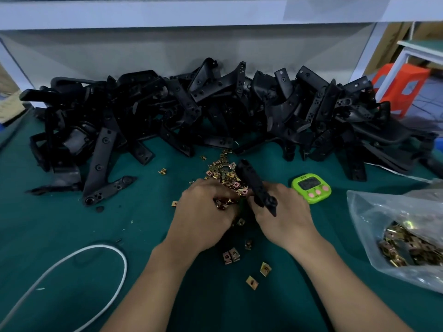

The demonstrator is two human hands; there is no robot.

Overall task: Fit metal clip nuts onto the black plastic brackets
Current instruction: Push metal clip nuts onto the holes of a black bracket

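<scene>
Right hand (285,212) grips a long black plastic bracket (254,183) by its near end. The bracket tilts up and away, with its far end above the heap of brass-coloured metal clip nuts (224,170) on the green table (72,224). Left hand (203,212) is just beside the right, knuckles up, fingers curled round a few clip nuts at the heap's near edge. The fingertips of both hands are close together. Stray nuts lie between the forearms. A big pile of black plastic brackets (215,111) runs along the back of the table, beyond both hands. A lime-green digital timer (311,188) sits just right of the right hand. A clear plastic bag (369,212) holding more nuts lies at the right edge. A white cable (100,246) loops at the near left.
</scene>
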